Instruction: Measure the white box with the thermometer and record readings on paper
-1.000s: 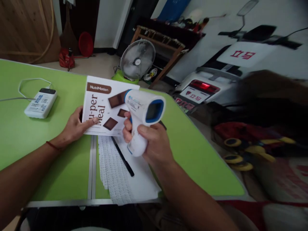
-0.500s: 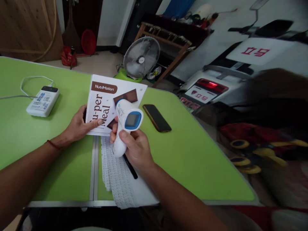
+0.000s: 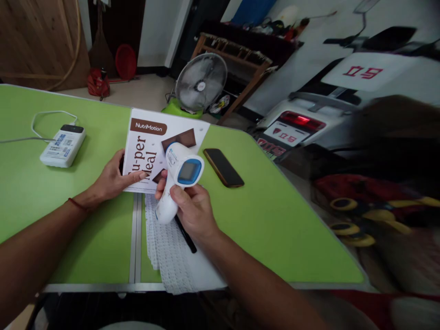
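My left hand [image 3: 118, 174] grips the lower left edge of a white box [image 3: 144, 151] printed "NutriMotion", its thumb across the front and the other fingers hidden behind. In my right hand [image 3: 194, 206] is a white and blue infrared thermometer [image 3: 184, 167], held by its handle in front of the box, its grey screen facing me. The thumb rests just below that screen. Under the thermometer lie printed paper sheets [image 3: 172, 256] and a black pen [image 3: 185, 236], partly covered by my right hand.
The green table [image 3: 275, 229] also bears a smartphone [image 3: 223, 167] on the right and a white power bank [image 3: 63, 145] with a cable on the left. Beyond it stand a fan [image 3: 201, 82], a red basin [image 3: 125, 62] and a white scooter [image 3: 292, 117].
The thermometer's handle bottom has swung slightly to the left in my right hand. My left hand and the box stay nearly still; the view has shifted a little.
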A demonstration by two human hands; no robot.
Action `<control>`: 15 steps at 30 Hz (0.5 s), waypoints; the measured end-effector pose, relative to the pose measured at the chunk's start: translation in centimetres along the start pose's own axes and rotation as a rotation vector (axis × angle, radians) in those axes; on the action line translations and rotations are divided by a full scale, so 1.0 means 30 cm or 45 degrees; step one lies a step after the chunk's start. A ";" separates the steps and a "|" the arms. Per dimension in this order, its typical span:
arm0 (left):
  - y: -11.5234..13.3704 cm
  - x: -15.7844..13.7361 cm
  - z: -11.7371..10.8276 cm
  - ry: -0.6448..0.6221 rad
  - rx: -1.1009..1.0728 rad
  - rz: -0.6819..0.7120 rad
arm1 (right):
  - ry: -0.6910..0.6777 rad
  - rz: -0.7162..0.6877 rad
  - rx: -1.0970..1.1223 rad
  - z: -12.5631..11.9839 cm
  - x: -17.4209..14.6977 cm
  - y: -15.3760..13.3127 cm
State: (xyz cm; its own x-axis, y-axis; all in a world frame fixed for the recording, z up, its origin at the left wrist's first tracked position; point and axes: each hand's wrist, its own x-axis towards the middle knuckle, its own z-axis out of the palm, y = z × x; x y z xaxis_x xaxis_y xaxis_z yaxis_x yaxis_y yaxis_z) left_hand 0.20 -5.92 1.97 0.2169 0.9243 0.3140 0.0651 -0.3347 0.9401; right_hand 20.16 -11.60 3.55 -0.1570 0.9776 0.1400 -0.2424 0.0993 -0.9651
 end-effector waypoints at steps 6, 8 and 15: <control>0.003 0.003 -0.003 -0.049 -0.012 0.005 | -0.018 -0.050 -0.062 -0.007 0.000 0.006; 0.003 0.003 -0.004 -0.046 -0.004 -0.001 | -0.024 -0.049 -0.080 -0.009 0.000 0.008; -0.002 0.001 -0.006 -0.063 -0.039 0.005 | -0.011 -0.050 -0.089 -0.009 -0.001 0.009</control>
State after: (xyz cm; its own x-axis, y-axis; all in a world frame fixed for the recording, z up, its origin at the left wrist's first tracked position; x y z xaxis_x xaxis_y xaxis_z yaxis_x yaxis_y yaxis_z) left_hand 0.04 -5.84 1.96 0.2649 0.9126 0.3115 0.0346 -0.3318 0.9427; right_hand 20.35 -11.55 3.23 -0.1567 0.9712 0.1796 -0.1810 0.1505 -0.9719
